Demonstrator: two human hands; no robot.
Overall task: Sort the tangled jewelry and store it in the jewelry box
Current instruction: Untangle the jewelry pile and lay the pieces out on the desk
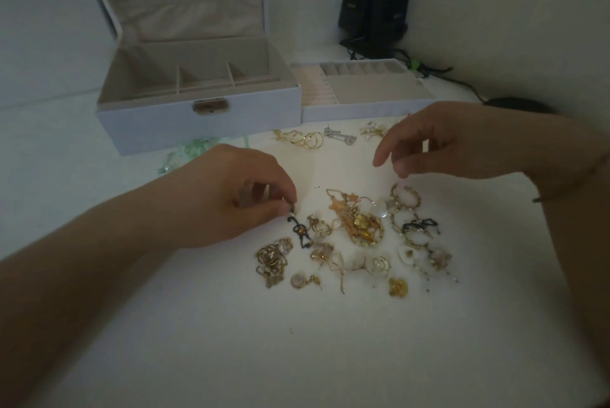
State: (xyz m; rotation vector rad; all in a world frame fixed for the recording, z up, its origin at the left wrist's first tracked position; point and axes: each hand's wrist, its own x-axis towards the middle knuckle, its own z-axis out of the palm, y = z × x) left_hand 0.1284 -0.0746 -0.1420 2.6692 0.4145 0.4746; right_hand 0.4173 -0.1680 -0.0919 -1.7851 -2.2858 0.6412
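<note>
Snagging was your main risk at this moment. Your left hand [231,196] had a narrow pinch grip on the top end of a black beaded earring [298,232], whose lower end lay touching the small gold pieces [318,226] just beside it on the tabletop [297,341]. Had you lifted quickly, the dangling end could have hooked one of those and dragged it along, or the tiny hook could have slipped from your fingertips. Your right hand [439,147] hovered above the pile with loose fingers, holding nothing, so nothing pinned the neighbours down.

The central gold tangle [358,223] looked the hardest knot; a pull there might have bent thin wires. The jewelry box [198,104] stood open at the back, well apart from the pile, with its removable tray [363,91] alongside, so a long carry raised the chance of a drop. Dim light made the small clasps hard to tell apart.
</note>
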